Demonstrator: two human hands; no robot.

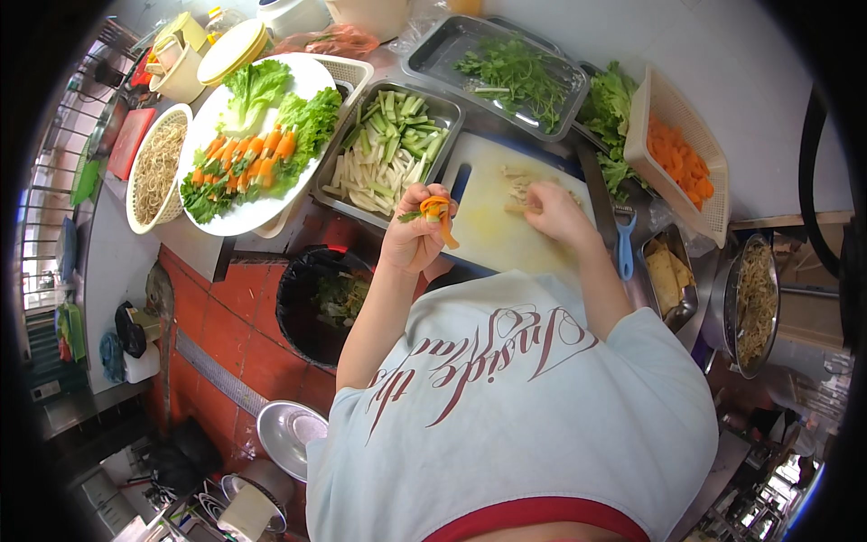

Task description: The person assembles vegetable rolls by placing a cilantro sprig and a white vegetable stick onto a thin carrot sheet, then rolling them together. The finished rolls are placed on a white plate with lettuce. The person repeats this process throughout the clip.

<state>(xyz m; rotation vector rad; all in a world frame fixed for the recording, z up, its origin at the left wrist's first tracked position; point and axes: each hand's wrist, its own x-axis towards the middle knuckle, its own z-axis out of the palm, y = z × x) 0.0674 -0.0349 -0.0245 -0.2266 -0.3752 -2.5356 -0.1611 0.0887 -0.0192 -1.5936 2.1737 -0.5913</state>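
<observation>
My left hand [415, 237] is closed, pinching a vegetable roll [436, 213]. It is an orange carrot strip wrapped round a filling, with a green leaf poking out and one strip end hanging loose. Over the white cutting board [492, 239], my right hand [558, 217] has its fingers together at a small pile of thin pale sticks [518, 183]. What sits between those fingertips is too small to make out. Finished-looking carrot rolls [248, 161] lie in rows on a white oval plate [312, 79], among lettuce leaves [312, 122].
A metal tray [456, 113] of cut cucumber and pale strips adjoins the board. Behind stands a herb tray [433, 63]; rightward are a carrot-slice basket [643, 126], a knife [593, 185] and a blue peeler [625, 248]. A lined bin [293, 312] stands below left.
</observation>
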